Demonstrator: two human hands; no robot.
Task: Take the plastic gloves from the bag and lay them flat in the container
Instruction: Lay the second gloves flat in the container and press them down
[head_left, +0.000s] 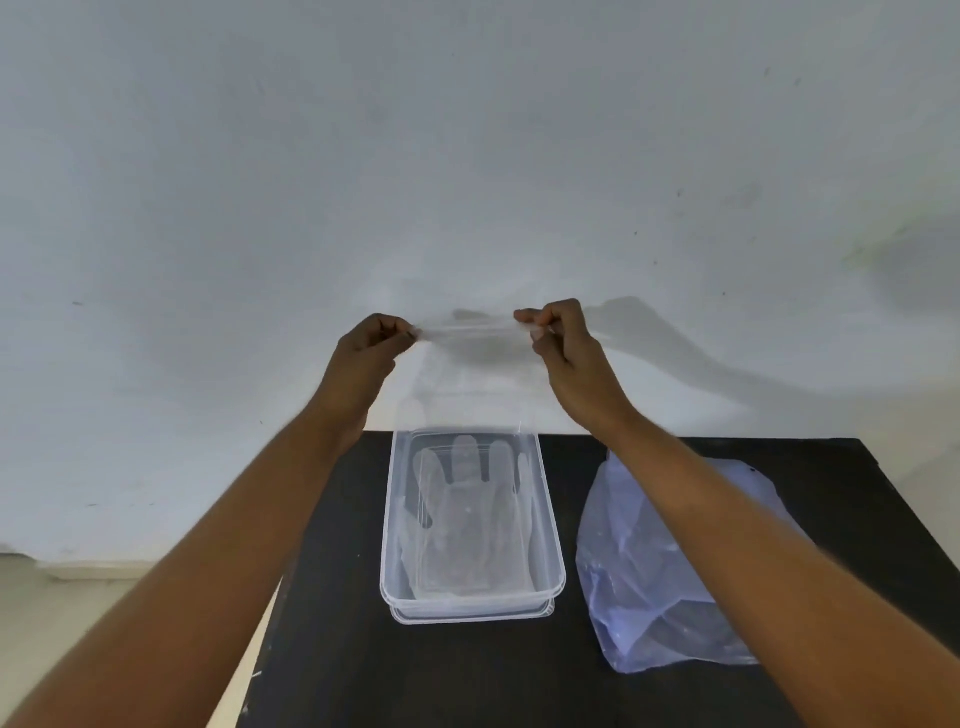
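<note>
Against pale wall (467, 156) — black table (467, 675), clear container (387, 519).

No readable text, label, brand, number or sign anywhere in view.

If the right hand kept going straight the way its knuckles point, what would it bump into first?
Probably the left hand. The right hand, pinching one end of the stretched clear glove, points leftwards along it toward the other hand. Nothing else shows between them, though depth is hard to judge.
</note>
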